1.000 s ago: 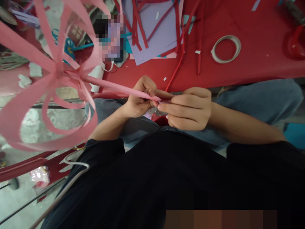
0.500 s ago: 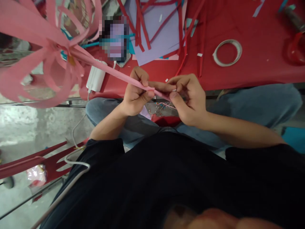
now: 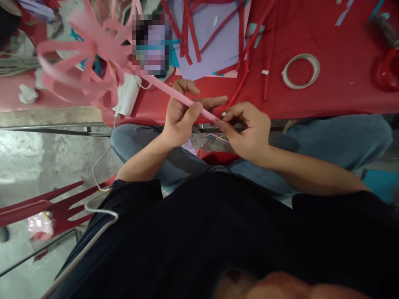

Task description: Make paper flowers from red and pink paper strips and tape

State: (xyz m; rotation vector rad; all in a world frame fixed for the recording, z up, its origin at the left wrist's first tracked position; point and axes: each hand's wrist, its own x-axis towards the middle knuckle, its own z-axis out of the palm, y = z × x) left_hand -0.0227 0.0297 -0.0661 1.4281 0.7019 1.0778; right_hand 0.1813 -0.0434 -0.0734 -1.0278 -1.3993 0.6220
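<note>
A pink paper flower (image 3: 107, 31) with looped petals leans out to the upper left, slightly blurred. Its long pink stem (image 3: 170, 90) slants down to the right between my hands. My left hand (image 3: 179, 120) is closed on the stem, thumb pressed along it and the index finger stretched out past it. With finger and thumb, my right hand (image 3: 252, 133) pinches the stem's lower end. A tiny white piece (image 3: 223, 114), perhaps tape, sticks at the tip of a right finger.
On the red table (image 3: 343, 83) lie a tape roll (image 3: 301, 71), lilac paper sheets (image 3: 215, 41), red paper strips (image 3: 191, 37) and a white power adapter (image 3: 128, 95) with a cable. Red-handled scissors (image 3: 389, 68) sit at the far right. A red chair (image 3: 67, 207) stands at left.
The flower has turned and swung right, its petals now seen from another side. My left thumb has slid up the stem. The white piece has moved up off the right thumb.
</note>
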